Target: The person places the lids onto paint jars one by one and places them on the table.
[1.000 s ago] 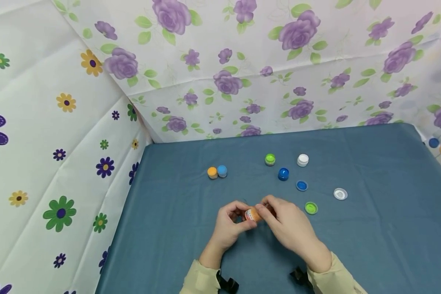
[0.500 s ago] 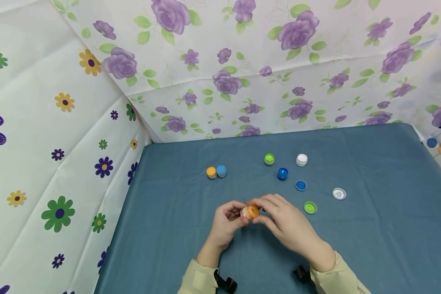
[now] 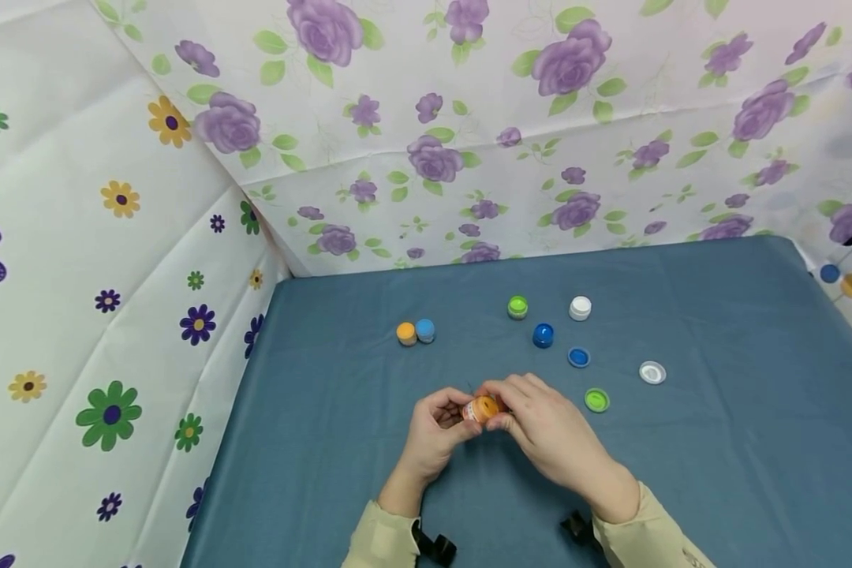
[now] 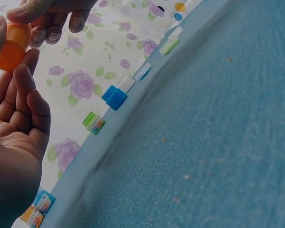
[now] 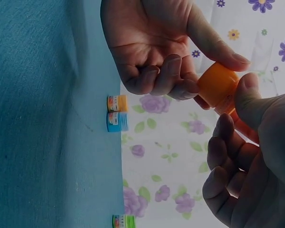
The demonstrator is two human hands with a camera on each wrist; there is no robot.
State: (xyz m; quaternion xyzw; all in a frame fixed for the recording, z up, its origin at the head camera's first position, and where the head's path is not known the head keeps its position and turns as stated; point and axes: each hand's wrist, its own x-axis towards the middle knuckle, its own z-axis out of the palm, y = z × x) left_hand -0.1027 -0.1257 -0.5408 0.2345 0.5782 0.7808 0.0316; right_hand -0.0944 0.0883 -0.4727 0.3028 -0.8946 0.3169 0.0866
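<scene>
A small orange paint jar (image 3: 480,409) with a printed label is held between both hands above the table. My left hand (image 3: 436,434) grips its labelled end between thumb and fingers. My right hand (image 3: 550,430) pinches the other end with thumb and fingertips. In the left wrist view the orange jar (image 4: 13,45) sits at the upper left, partly covered by fingers. In the right wrist view the jar (image 5: 218,84) lies between the two thumbs, with more orange showing under my right thumb. Whether its lid is loose, I cannot tell.
On the blue cloth, an orange jar (image 3: 406,334) and a light blue jar (image 3: 425,330) stand together. Further right are green (image 3: 517,308), white (image 3: 580,308) and dark blue (image 3: 543,335) jars. Blue (image 3: 578,357), green (image 3: 596,400) and white (image 3: 652,372) lids lie nearer me.
The orange jar has shifted slightly left and turned, so its orange end shows more. My right hand has changed its hold, with thumb and fingers now spread around that end.
</scene>
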